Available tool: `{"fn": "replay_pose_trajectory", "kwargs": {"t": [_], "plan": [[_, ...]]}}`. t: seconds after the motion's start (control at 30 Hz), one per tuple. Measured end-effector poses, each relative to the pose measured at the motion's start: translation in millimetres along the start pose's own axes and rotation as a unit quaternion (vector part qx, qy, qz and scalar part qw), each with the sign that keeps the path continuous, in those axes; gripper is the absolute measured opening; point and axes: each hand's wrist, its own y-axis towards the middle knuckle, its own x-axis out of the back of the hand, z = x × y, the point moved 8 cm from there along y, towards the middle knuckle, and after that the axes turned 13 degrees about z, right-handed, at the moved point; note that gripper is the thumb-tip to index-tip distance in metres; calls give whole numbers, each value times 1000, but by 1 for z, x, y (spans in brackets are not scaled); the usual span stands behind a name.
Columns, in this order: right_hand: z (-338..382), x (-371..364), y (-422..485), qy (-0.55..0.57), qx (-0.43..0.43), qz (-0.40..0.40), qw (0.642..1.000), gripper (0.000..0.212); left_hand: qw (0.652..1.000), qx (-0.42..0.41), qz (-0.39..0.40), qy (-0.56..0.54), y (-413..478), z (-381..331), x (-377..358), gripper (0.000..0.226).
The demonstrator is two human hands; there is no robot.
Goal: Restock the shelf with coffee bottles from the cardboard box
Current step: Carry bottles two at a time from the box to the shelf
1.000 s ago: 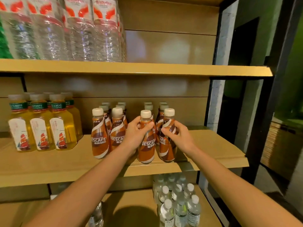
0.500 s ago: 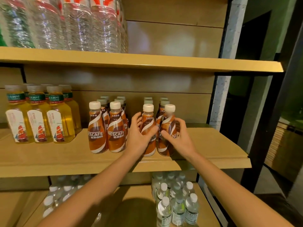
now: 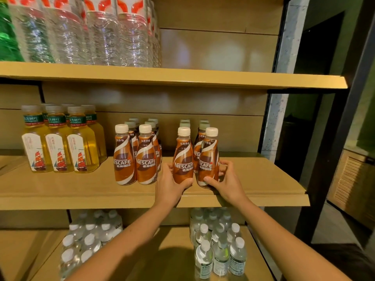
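Head view, the only one I've got. My left hand (image 3: 170, 183) is wrapped round the lower body of a brown plastic Nescafe coffee bottle with a cream cap (image 3: 183, 157), thumb across the front near the base and fingers round the left side. My right hand (image 3: 227, 183) grasps a second brown cream-capped coffee bottle (image 3: 209, 159) the same way, thumb low on the front, fingers curled round its right side. Both held bottles are upright, just beside each other, labels facing me, on the tan wooden middle shelf (image 3: 81, 191) right of centre and near its front edge. My thumbs hide part of the bases, so I can't tell if they sit fully on the board.

More coffee bottles of the same kind stand in rows directly behind the two held ones. To their left, with a gap between, is another group of brown coffee bottles (image 3: 124, 157), two at the front and more behind. Further left on the same board stand square yellow tea bottles with green neck bands and white ship labels (image 3: 58, 147).

The tan upper shelf (image 3: 182, 78) carries large clear ribbed water bottles with red-and-white labels (image 3: 101, 33) and a green bottle (image 3: 8, 33) at the far left edge. Below, the bottom shelf holds small clear water bottles with white caps in two clusters, one on the left (image 3: 87, 240) and one on the right (image 3: 219, 250). A dark metal upright (image 3: 328, 159) frames the right side.
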Motion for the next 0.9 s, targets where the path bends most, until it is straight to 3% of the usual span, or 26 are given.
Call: {"fn": "replay_pose_trajectory", "kwargs": {"t": [0.13, 0.53, 0.7, 0.8, 0.9], "plan": [[-4, 2, -1, 3, -13, 61, 998, 58, 999, 4, 33, -12, 5, 3, -3, 63], [-3, -9, 5, 69, -31, 133, 988, 63, 998, 13, 58, -15, 10, 3, -8, 62], [-6, -16, 10, 3, -58, 31, 998, 89, 998, 9, 52, 23, 13, 0, -11, 62], [-4, -18, 14, -76, -82, -28, 993, 76, 998, 8, 50, 33, 14, 0, -12, 63], [-2, -22, 17, -111, -89, -31, 989, 69, 998, 9, 58, 39, 16, 1, -13, 64]]}}
